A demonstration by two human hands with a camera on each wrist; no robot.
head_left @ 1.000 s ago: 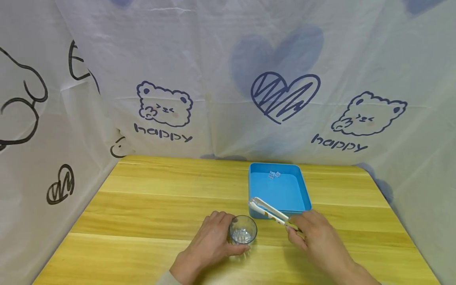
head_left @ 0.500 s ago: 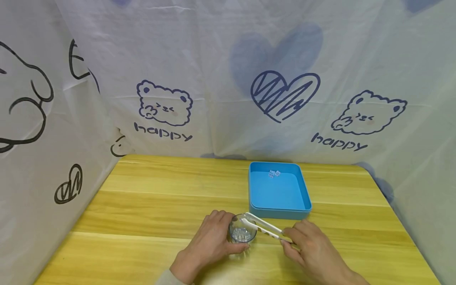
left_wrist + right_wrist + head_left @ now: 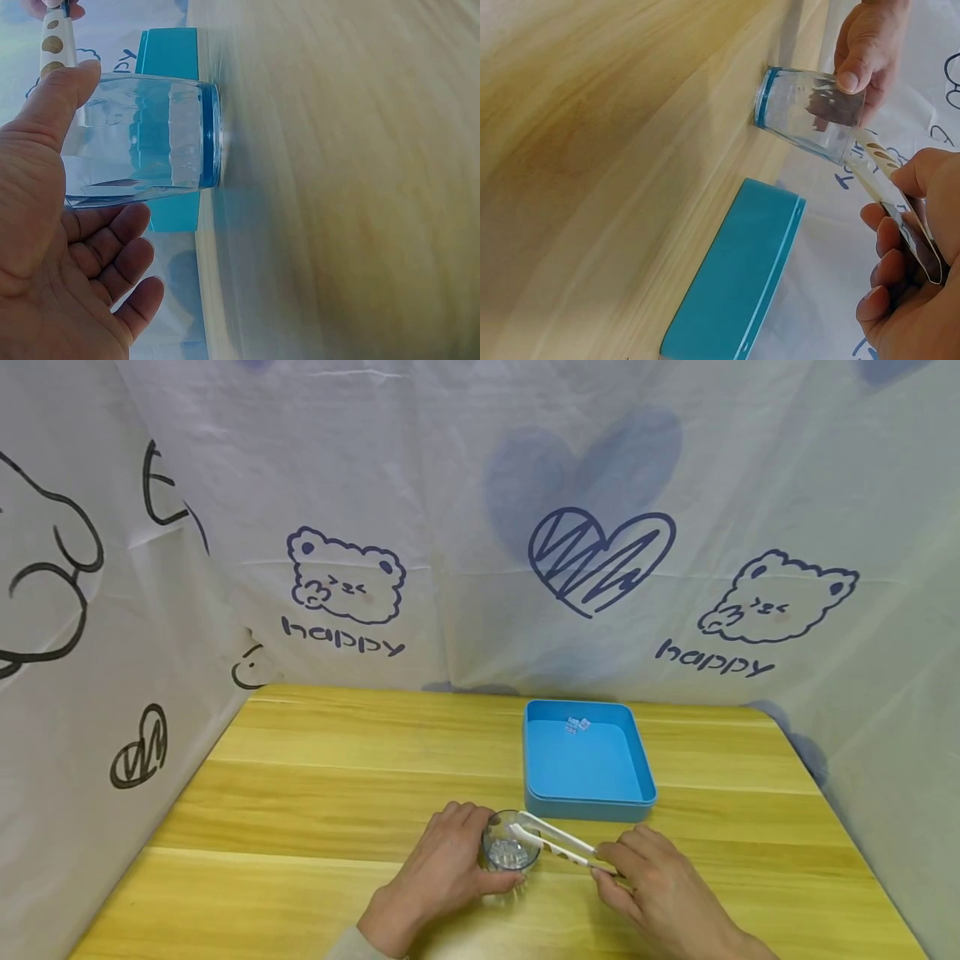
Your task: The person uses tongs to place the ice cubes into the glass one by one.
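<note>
A clear drinking glass point(image 3: 512, 857) stands upright on the table, with several small clear pieces at its bottom. My left hand point(image 3: 438, 872) grips it from the left, thumb on the near side and fingers around the far side. White tongs with gold-brown spots point(image 3: 558, 832) are pinched in my right hand point(image 3: 656, 887). Their tips reach over the rim into the mouth of the glass; in the right wrist view, the tongs point(image 3: 882, 155) enter at its open end. Whether a piece sits between the tips, I cannot tell.
Behind and right of the glass stands an open blue box point(image 3: 588, 810), close to the tongs. A few small clear pieces point(image 3: 577, 726) lie at its far end. The wooden table point(image 3: 330, 793) is bordered by printed white cloth point(image 3: 465, 527) at the back and sides.
The tongs have moved left and nearer, from over the blue box's near-left corner into the glass's mouth. My left hand and the glass have stayed put.
</note>
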